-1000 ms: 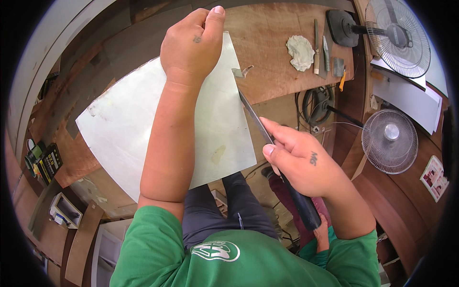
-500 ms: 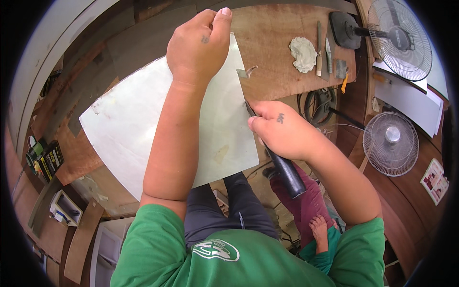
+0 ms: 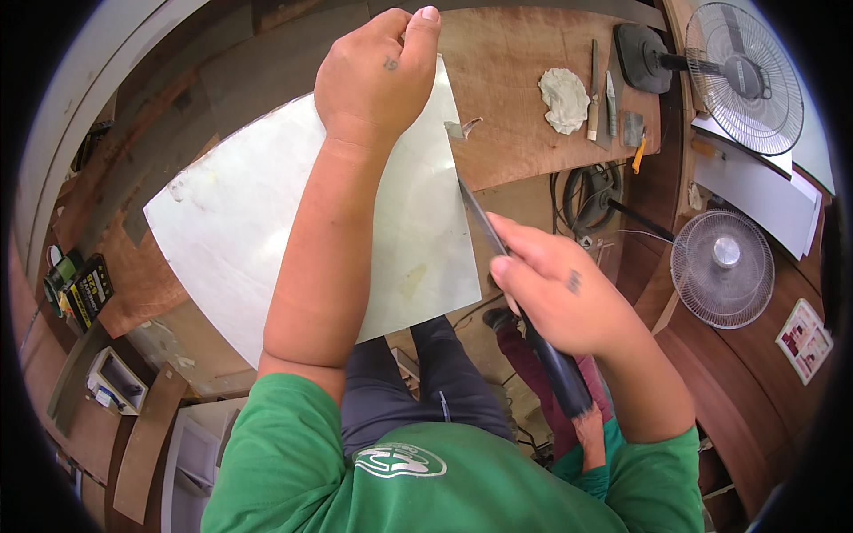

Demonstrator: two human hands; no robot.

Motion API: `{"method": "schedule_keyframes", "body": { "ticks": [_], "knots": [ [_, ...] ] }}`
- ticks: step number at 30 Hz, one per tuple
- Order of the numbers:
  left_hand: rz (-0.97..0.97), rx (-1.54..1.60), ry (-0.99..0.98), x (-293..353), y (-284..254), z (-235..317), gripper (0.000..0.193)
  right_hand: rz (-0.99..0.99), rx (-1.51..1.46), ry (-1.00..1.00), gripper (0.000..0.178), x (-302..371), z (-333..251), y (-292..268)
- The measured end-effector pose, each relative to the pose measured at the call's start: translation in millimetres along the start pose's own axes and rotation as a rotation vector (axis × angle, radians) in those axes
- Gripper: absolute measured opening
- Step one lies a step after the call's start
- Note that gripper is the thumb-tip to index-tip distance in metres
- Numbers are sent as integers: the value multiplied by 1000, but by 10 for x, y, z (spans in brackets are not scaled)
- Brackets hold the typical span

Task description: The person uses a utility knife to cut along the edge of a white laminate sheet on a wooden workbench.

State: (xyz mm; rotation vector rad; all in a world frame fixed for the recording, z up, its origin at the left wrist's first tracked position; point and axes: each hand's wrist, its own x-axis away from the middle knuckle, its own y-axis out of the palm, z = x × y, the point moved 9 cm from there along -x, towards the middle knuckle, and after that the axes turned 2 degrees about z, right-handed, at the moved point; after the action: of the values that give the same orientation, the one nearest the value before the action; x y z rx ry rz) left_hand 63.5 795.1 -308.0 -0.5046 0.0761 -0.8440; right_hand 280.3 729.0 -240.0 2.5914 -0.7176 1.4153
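A large white sheet lies on the brown wooden table, its near part jutting past the table's edge. My left hand is closed at the sheet's far edge, thumb on top; its fingers are mostly hidden, so what they hold cannot be made out. In my right hand is what looks like a flat metal file with a thick black handle. The file's tip touches or almost touches the sheet's right edge. A small torn scrap sits beside that edge.
At the table's right lie a crumpled pale cloth, a knife and an orange-handled scraper. Two fans stand to the right. Another person's hand and maroon trousers show below my right hand.
My right hand has drawn back toward me and to the right with the file, baring more of its blade. My left hand has shifted slightly right and away from me. The sheet hardly moved.
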Motion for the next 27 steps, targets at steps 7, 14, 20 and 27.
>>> {"method": "schedule_keyframes", "body": {
  "ticks": [7,14,20,27],
  "knots": [
    [-41,-54,-27,-1,77,15,49,26,12,4,52,-50,561,157],
    [12,63,-45,31,50,82,48,37,34,75,54,162,522,175],
    [-50,-33,-35,6,12,-67,44,-23,-13,112,55,253,333,158],
    [-8,-59,42,-27,75,24,47,-16,-19,128,57,125,1232,325]
  ]
}}
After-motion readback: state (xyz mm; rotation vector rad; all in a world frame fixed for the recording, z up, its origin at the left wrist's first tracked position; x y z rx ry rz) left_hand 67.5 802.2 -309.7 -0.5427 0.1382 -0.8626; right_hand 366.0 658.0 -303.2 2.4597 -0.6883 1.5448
